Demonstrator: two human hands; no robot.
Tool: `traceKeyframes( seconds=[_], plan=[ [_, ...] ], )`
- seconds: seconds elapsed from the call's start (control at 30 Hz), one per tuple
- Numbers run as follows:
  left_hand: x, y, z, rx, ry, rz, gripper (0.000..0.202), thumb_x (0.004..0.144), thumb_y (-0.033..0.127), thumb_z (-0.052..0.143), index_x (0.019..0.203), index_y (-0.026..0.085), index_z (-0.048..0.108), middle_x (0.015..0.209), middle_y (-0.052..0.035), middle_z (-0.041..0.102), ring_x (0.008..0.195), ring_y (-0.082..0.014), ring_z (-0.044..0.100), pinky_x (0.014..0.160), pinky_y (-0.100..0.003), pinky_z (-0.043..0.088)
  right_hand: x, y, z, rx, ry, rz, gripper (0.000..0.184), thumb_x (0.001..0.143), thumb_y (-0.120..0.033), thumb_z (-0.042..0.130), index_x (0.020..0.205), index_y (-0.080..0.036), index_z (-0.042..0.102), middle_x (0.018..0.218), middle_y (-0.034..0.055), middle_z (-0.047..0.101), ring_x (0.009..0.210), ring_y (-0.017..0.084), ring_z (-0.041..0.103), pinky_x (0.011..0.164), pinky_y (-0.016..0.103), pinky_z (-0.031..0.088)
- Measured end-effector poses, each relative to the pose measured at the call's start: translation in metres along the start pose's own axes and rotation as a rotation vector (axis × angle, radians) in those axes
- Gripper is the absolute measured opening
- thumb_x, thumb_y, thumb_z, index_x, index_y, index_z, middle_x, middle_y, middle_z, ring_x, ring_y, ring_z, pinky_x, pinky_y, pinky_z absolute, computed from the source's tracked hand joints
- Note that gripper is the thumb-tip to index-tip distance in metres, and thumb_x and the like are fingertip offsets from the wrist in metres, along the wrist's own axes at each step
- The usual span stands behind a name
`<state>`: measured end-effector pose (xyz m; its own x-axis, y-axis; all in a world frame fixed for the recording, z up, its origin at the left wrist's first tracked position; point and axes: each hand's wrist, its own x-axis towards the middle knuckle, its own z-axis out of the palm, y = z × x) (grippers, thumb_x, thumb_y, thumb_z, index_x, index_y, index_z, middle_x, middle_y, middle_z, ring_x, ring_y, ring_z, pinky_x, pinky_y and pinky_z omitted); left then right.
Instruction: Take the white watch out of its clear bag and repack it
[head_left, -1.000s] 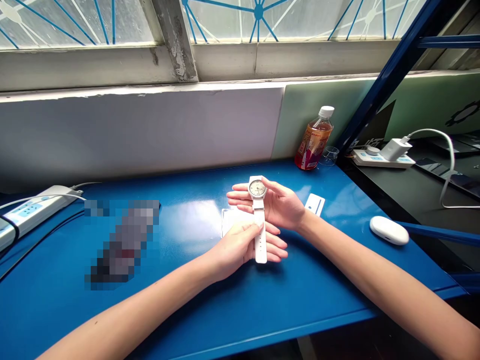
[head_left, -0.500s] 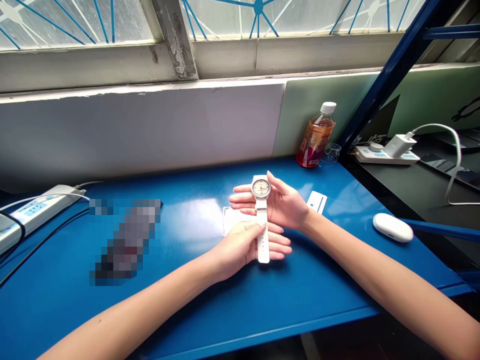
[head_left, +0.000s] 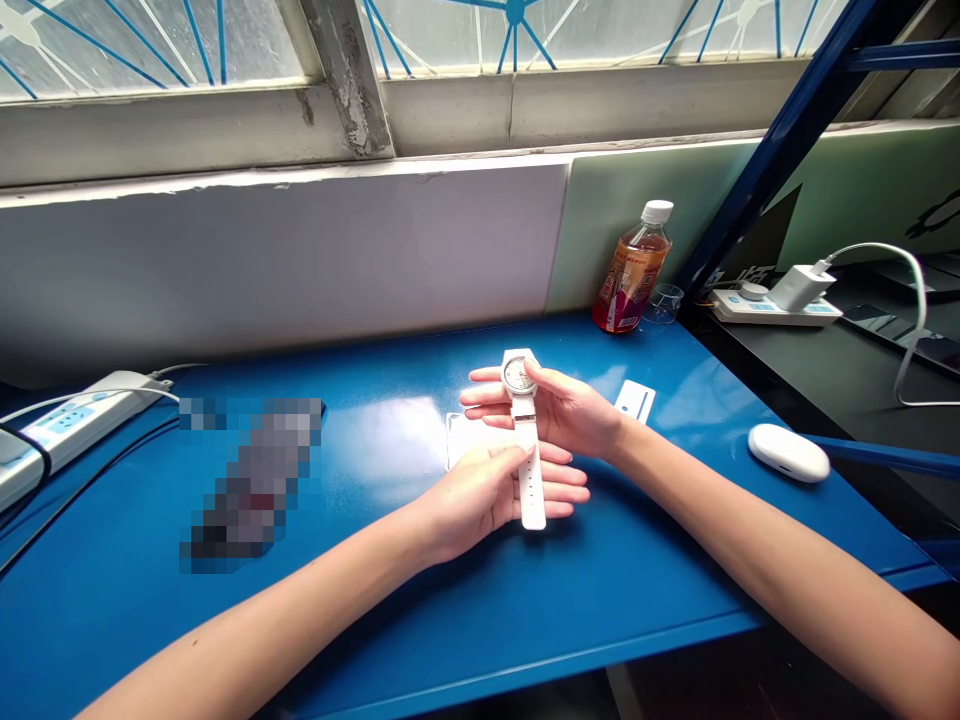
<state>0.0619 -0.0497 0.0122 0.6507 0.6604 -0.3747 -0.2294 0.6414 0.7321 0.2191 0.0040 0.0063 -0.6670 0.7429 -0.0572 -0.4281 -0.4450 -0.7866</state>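
Observation:
A white wristwatch (head_left: 526, 440) with a pale round dial is stretched out lengthwise between both hands, above the blue table (head_left: 420, 620). My right hand (head_left: 562, 412) cradles the dial end, its thumb resting across the face. My left hand (head_left: 487, 492) lies under the lower strap with its thumb pressed on the strap and fingers flat beneath. A small clear rectangular sheet (head_left: 459, 437) lies on the table just behind my left hand.
A bottle of amber drink (head_left: 631, 270) stands at the back by the wall. A white card (head_left: 634, 401) and a white oval case (head_left: 789, 453) lie to the right. Power strips sit at far left (head_left: 67, 420) and on the dark bench (head_left: 772, 308). A blurred-out object (head_left: 251, 480) lies left.
My right thumb has come down across the watch face, which is now tilted slightly away. Both hands have shifted a little to the right with the watch.

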Motion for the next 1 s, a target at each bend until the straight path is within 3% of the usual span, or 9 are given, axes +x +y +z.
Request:
traceKeyframes(
  seconds=[0.23,0.53,0.67,0.77,0.87,1.0],
  plan=[
    [0.003,0.0003,-0.0021,0.033,0.066,0.032,0.031,0.1,0.027,0.05,0.102,0.005,0.071,0.102,-0.0212,0.075,0.092,-0.0263,0.074,0.09,-0.042,0.056,-0.0005,-0.0035,0.0006,0.024,-0.016,-0.009,0.056,0.103,-0.051,0.027,0.124,-0.013,0.062,0.13,0.016,0.067,0.116,0.026,0.066,0.111,0.046,0.04],
    [0.0048,-0.0033,-0.0079,-0.006,0.018,0.011,0.03,0.099,0.025,0.051,0.102,0.004,0.072,0.104,-0.0217,0.074,0.095,-0.0275,0.074,0.094,-0.044,0.055,-0.0033,-0.0074,-0.0006,0.016,-0.055,0.002,0.071,0.096,-0.067,0.027,0.12,-0.012,0.065,0.135,0.0179,0.063,0.124,0.028,0.061,0.113,0.046,0.036],
    [0.0041,-0.002,-0.0062,-0.033,0.008,0.008,0.03,0.1,0.023,0.049,0.1,0.004,0.072,0.102,-0.0212,0.075,0.092,-0.0265,0.074,0.09,-0.041,0.056,-0.0027,-0.0067,-0.0003,0.026,-0.069,0.011,0.069,0.095,-0.065,0.026,0.119,-0.013,0.064,0.135,0.0181,0.063,0.126,0.03,0.059,0.111,0.05,0.037],
    [0.004,-0.001,-0.0044,-0.042,0.001,0.006,0.032,0.101,0.022,0.046,0.099,0.003,0.072,0.101,-0.0209,0.075,0.091,-0.0258,0.075,0.086,-0.038,0.058,-0.002,-0.006,-0.0003,0.058,-0.073,0.007,0.062,0.097,-0.054,0.024,0.12,-0.012,0.063,0.132,0.0168,0.066,0.123,0.03,0.061,0.111,0.05,0.037],
    [0.0043,-0.0006,-0.0038,-0.034,-0.003,0.009,0.032,0.102,0.022,0.045,0.1,0.003,0.071,0.1,-0.0206,0.075,0.091,-0.025,0.075,0.085,-0.036,0.058,-0.0025,-0.0059,-0.0007,0.072,-0.074,-0.013,0.054,0.097,-0.042,0.026,0.12,-0.011,0.065,0.116,0.0141,0.072,0.112,0.027,0.065,0.109,0.048,0.039],
    [0.004,-0.001,-0.0057,-0.012,-0.028,0.029,0.029,0.1,0.028,0.052,0.1,0.004,0.069,0.097,-0.0189,0.074,0.088,-0.0232,0.074,0.085,-0.035,0.058,-0.0042,-0.0063,-0.0034,0.046,-0.02,-0.018,0.049,0.097,-0.043,0.034,0.119,-0.013,0.067,0.094,0.0084,0.071,0.092,0.022,0.067,0.098,0.043,0.047]
  ],
)
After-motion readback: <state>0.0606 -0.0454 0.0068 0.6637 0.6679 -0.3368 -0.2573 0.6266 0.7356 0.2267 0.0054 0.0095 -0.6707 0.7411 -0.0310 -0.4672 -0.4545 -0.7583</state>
